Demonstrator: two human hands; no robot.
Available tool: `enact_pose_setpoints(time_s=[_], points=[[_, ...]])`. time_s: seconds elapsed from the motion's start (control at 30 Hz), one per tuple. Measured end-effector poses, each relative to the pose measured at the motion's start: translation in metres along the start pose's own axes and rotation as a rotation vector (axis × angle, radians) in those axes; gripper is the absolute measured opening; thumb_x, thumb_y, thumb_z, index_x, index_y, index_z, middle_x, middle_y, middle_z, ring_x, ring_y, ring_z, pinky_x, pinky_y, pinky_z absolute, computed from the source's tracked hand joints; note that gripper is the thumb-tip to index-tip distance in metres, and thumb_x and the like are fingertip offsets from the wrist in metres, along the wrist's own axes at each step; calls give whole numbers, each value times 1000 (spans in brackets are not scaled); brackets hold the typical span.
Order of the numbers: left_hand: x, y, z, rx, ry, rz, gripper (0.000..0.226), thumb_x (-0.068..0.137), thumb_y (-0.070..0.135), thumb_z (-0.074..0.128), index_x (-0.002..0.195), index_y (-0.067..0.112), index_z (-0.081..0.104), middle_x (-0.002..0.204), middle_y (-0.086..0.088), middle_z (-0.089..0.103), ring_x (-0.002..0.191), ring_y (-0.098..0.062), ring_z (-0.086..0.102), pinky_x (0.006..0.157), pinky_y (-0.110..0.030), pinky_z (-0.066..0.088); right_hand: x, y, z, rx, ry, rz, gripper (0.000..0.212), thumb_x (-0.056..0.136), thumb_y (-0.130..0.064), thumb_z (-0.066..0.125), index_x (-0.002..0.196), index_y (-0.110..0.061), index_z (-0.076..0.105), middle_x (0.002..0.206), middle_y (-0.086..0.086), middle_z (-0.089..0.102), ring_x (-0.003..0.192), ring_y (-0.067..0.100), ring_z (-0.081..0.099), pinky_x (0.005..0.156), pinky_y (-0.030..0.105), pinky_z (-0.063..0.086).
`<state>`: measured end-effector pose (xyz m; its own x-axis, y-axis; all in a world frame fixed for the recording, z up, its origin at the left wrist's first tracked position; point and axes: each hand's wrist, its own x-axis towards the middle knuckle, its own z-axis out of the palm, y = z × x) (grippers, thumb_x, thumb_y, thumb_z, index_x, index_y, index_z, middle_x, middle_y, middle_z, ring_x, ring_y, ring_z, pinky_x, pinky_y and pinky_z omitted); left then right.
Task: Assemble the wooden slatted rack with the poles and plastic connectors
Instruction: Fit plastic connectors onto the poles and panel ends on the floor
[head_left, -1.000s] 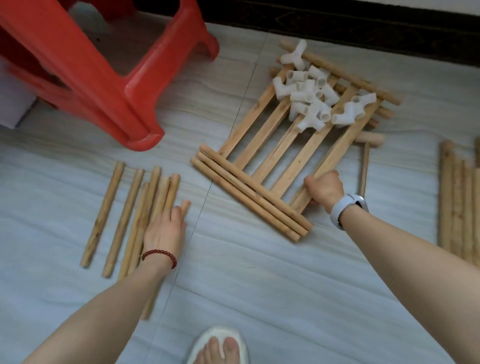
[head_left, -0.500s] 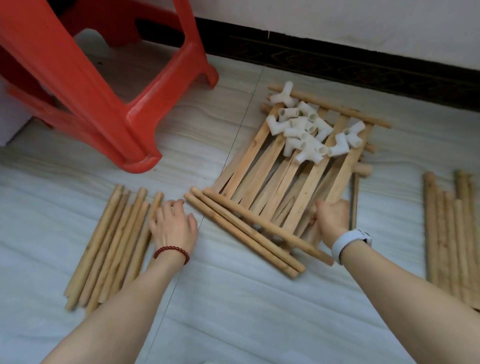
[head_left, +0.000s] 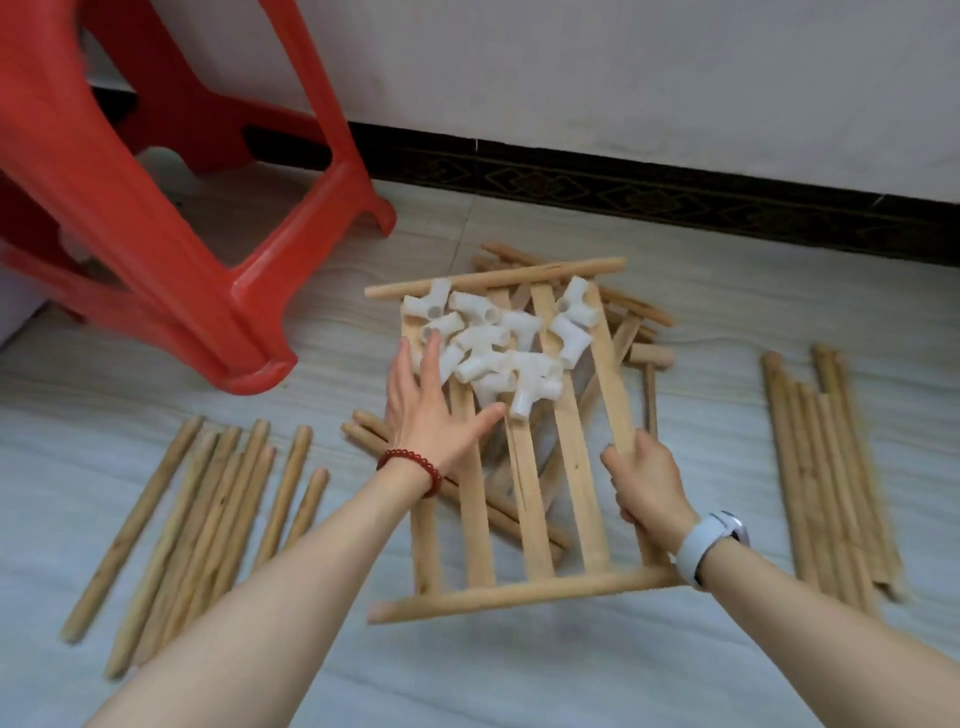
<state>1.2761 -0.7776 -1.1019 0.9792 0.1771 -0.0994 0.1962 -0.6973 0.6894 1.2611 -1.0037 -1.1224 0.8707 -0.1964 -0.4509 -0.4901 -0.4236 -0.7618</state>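
A wooden slatted panel (head_left: 574, 467) is lifted and tilted off the floor, its near end rail toward me. My right hand (head_left: 647, 483) grips its rightmost slat. A heap of several white plastic connectors (head_left: 498, 343) lies on the panel's far half. My left hand (head_left: 431, 410) is spread flat with straight fingers against the left side of that heap. More slatted panels and poles (head_left: 631, 312) lie underneath on the floor.
A red plastic stool (head_left: 171, 244) stands at the left. Several short poles (head_left: 218, 509) lie on the floor at the left, several long poles (head_left: 826, 467) at the right. A small wooden mallet (head_left: 650, 374) lies right of the panel. A wall with a dark skirting runs behind.
My right hand has lifted the top slatted panel and swung it toward me. My left hand left the short poles and moved up onto the panel beside the connectors.
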Motion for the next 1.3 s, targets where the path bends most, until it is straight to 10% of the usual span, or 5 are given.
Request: enact_pose_setpoints(time_s=[0.5,0.87,1.13,1.3], points=[[-45,-40,-48,-417,-9,-453,108,62,54,78,143,50,5,155,0,-16,144,-19,-7,114,-43,10,-79,-71,56,-511,-186,-330,17,89,-18,46,76,-21,36,69,2,49,71,29,50,59,32,33],[-22,-36,-51,-586,68,-344,88,76,46,71,146,39,18,156,-2,-3,143,-17,4,113,-37,15,-86,-96,70,-424,-145,-309,13,95,-22,46,94,-10,47,71,5,53,71,29,56,65,41,49],[5,-53,-87,-649,377,-386,64,86,34,64,140,16,36,146,-5,33,133,-18,34,104,-28,30,-103,-164,85,-216,-704,-175,14,101,-18,29,99,-7,37,66,12,56,48,20,64,47,29,54],[-5,-80,-113,-851,457,-518,48,95,31,49,139,19,37,142,-3,41,126,-20,44,106,-37,37,-117,-181,99,-198,-545,-351,19,100,-27,36,98,-11,44,63,2,52,40,10,48,38,23,38]])
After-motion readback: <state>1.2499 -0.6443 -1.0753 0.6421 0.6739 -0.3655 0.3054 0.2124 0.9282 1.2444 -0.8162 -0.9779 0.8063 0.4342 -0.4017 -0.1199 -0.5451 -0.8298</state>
